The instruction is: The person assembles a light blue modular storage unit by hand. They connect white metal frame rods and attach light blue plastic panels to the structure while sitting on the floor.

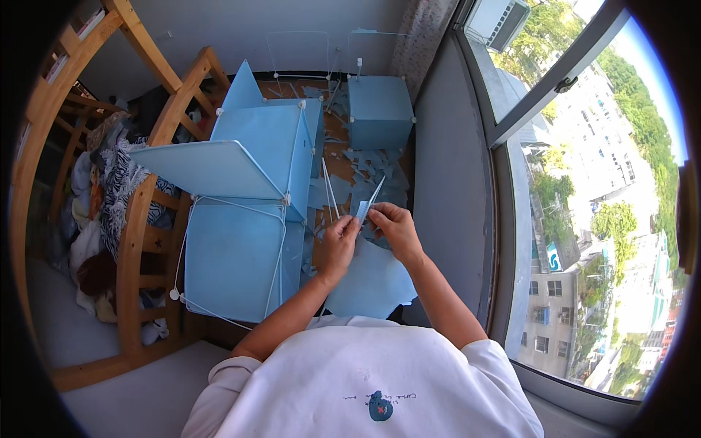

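Both of my hands are in front of my chest, close together. My left hand is closed around the lower end of thin white rods, which look like part of a wire frame. Between the hands sits a small light-blue strip, its lower end at my left fingertips. The fingers of my right hand are pinched at the strip's side, where another narrow white piece sticks up and away. What exactly the right fingertips grip is hidden. Below the hands is a larger light-blue sheet.
Left of my arms stands a light-blue panel cube unit with white wire edges; one panel juts out. A smaller blue cube stands farther off. Torn blue scraps cover the wooden floor. A wooden bunk bed is left, a window right.
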`<state>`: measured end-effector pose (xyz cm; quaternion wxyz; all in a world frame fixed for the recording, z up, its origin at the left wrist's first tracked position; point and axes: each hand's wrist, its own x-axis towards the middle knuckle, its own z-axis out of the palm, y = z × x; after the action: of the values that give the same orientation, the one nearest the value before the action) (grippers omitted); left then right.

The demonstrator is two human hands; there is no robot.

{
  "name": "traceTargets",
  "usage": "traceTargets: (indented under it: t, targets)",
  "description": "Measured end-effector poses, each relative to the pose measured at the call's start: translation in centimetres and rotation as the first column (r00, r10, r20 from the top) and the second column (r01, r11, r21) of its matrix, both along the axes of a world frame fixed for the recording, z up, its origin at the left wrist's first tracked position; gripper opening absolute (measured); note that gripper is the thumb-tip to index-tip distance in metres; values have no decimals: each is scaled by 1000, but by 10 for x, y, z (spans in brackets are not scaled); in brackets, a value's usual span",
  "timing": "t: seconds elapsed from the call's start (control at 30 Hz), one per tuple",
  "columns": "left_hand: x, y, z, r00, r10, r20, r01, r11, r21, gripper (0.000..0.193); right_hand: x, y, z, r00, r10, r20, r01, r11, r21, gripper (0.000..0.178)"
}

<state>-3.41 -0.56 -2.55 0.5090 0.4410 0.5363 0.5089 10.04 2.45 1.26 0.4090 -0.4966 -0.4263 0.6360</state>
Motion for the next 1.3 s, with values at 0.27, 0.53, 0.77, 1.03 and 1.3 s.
traceTargets:
  t: [0.27,0.53,0.77,1.03,1.3]
  targets:
    - [-1,2,5,991,16,131,-18,1000,13,14,-3,-2,-7,998,10,66,-15,998,66,12]
    - [-5,9,22,994,24,107,-17,998,-62,13,-9,-2,-10,997,1,73,-13,987,161,13]
    - [-10,18,20,997,-66,-48,65,997,-27,12,-9,-6,-10,999,11,-31,-8,996,92,11]
    - [-14,30,27,975,-167,-149,164,986,-32,17,-10,-6,-13,994,17,111,-35,986,163,11]
    - [-11,36,41,954,-157,-257,164,986,5,22,-11,-7,-1,988,15,155,-44,982,185,14]
